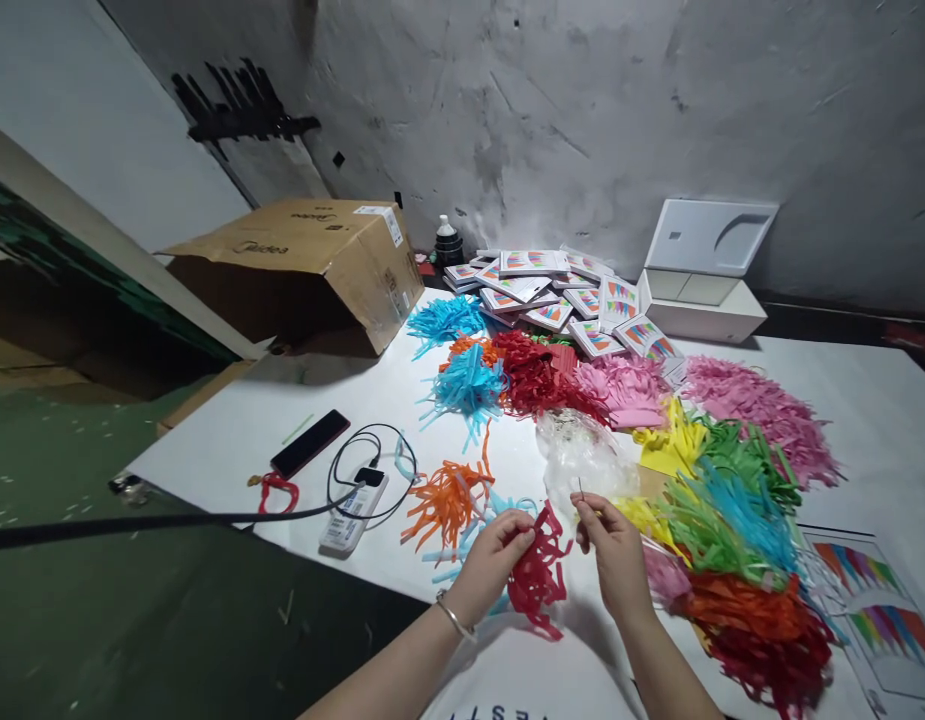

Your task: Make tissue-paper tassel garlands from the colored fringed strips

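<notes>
White printed cloth (537, 672) lay closest, a crimson fringed paper-like tassel (538, 580) above it

From the head view, the tassel was seen between the two hands at the near edge of the flat white tabletop (229, 450). Its upper end was pinched between the thumb and curled fingers of the bare left hand (499, 548), with hardly a gap left. By the bare right hand (608, 545), closed at thumb and fingertips, a thin dark upright sliver (580, 487) was gripped; its material could not be told. The hands were held apart, and a crumpled clear plastic bag (582, 455) was seen beyond them. Beside the left hand, a bright orange fringed tassel (447, 500) was laid.

The step was judged to be fine fingertip work at the crimson tassel's gathered end. For good results, that end was best pinched firmly, though not so hard that strips were creased or torn. The sliver was best steered with its tip in plain sight, the strands being left to hang free and the orange fringe being kept clear of snagging.
</notes>
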The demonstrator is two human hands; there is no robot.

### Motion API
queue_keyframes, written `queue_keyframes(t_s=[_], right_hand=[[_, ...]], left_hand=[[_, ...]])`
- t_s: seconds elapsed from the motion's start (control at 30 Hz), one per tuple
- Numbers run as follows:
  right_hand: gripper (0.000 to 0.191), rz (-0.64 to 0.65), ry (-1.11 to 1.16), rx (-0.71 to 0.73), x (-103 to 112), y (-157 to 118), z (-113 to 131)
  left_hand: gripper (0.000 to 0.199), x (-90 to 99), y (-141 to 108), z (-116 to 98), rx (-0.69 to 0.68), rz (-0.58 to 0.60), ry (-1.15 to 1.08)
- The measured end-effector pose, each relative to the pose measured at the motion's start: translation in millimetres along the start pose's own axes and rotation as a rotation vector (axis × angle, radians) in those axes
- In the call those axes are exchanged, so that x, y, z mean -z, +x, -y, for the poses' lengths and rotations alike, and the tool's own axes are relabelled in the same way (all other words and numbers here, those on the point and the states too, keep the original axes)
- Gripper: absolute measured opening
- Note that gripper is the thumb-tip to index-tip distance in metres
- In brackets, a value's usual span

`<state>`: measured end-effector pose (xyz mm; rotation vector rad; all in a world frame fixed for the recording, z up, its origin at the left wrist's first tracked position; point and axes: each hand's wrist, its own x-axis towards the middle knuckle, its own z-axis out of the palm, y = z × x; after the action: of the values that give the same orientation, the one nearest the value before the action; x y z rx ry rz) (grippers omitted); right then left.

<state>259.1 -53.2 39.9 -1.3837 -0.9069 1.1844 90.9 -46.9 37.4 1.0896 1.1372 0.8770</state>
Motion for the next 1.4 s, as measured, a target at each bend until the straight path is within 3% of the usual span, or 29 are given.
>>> queue_keyframes(t_s=[0.2, 0.37, 0.7, 1.4], right_hand=[[0.031, 0.21, -0.157, 0.056, -4.0, -15.5, 9.1], [0.03, 0.204, -0.356, 0.144, -7.2, -18.6, 12.0], [0.026, 0.183, -0.457, 0.229, -9.4, -20.6, 13.8], [0.03, 0.174, -0.412, 0.165, -8.9, -18.6, 9.6]], left_hand=[[0.031, -6.0, -3.7, -1.7, 0.233, 0.075, -0.409], [0.031, -7.8, -2.9, -0.8, 0.278, 0.04, -0.602], [0.031, -6.4, 0.3, 1.4, 0.277, -0.015, -0.632], [0.031, -5.2, 4.9, 3.1, 0.272, -0.029, -0.575]])
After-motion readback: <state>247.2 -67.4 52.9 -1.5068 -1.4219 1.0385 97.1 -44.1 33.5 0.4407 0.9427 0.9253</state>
